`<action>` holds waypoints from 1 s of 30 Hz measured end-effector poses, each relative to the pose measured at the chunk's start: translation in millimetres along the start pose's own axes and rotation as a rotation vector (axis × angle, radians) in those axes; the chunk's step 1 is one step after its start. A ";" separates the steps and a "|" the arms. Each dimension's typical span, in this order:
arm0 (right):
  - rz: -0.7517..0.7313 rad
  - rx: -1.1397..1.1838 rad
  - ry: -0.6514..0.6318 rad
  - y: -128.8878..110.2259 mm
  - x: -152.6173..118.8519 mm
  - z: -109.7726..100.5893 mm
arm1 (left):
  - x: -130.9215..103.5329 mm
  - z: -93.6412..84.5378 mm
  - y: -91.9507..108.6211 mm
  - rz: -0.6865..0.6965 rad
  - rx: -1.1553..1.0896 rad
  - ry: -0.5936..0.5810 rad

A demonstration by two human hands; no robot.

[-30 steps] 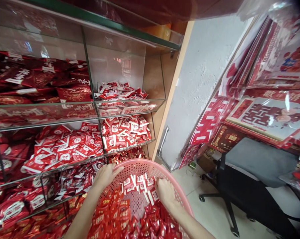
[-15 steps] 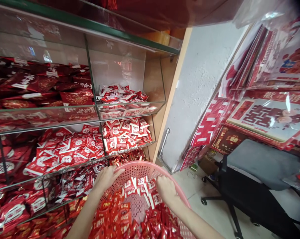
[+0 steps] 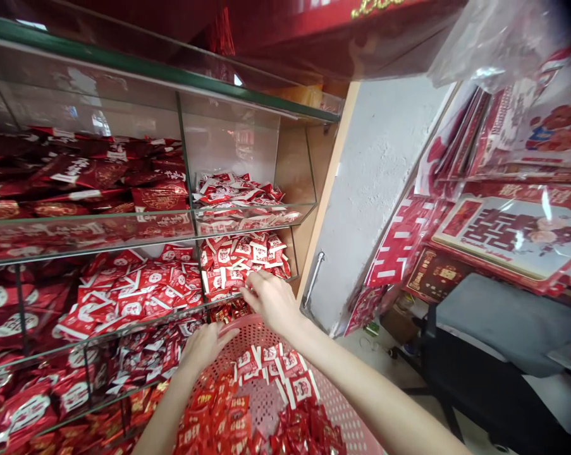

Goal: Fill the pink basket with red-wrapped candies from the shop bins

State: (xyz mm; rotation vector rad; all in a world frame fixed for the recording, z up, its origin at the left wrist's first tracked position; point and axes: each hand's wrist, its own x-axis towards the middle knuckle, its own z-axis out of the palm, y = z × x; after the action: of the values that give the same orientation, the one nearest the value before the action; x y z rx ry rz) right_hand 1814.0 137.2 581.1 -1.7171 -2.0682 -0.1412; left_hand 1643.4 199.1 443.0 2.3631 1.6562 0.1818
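A pink perforated plastic basket (image 3: 335, 379) stands in front of me, holding red-and-white candy packets (image 3: 300, 387), orange-red packets (image 3: 235, 411) and shiny dark red wrapped candies (image 3: 308, 426). My left hand (image 3: 204, 349) grips the basket's far left rim, thumb over the edge. Stretched across the basket, my right hand (image 3: 276, 304) is at the front of a shelf compartment of red-and-white packets (image 3: 226, 256). Its fingers look parted and slightly bent, with the thumb below. The fingertips are at the packets; whether they touch one is unclear.
Glass-fronted shelves (image 3: 171, 245) with several compartments of red packets fill the left side. A wooden side panel (image 3: 330, 189) and grey wall (image 3: 375, 164) adjoin them. To the right are an office chair (image 3: 494, 354) and red decorations (image 3: 503, 234) in clear plastic. A plastic bag (image 3: 494, 44) hangs above.
My right hand has moved from above the white-edged packets in the basket forward and left to the shelf compartment. My left hand remains on the rim. The view has shifted slightly.
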 end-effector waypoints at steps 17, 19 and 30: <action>0.053 -0.114 -0.065 -34.1 39.0 12.9 | 1.4 -0.6 0.5 0.003 -0.016 -0.007; 0.033 -0.143 -0.072 -33.1 36.6 7.3 | 0.2 -2.3 1.8 0.002 -0.030 -0.013; 0.029 -0.113 0.097 -8.5 14.0 -25.6 | 0.1 -1.4 0.9 0.025 0.014 0.007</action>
State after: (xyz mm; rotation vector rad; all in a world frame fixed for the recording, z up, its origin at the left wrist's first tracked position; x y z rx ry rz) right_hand 1811.0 139.1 611.3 -1.7688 -1.9989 -0.3314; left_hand 1644.0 199.2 444.6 2.3965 1.6373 0.1837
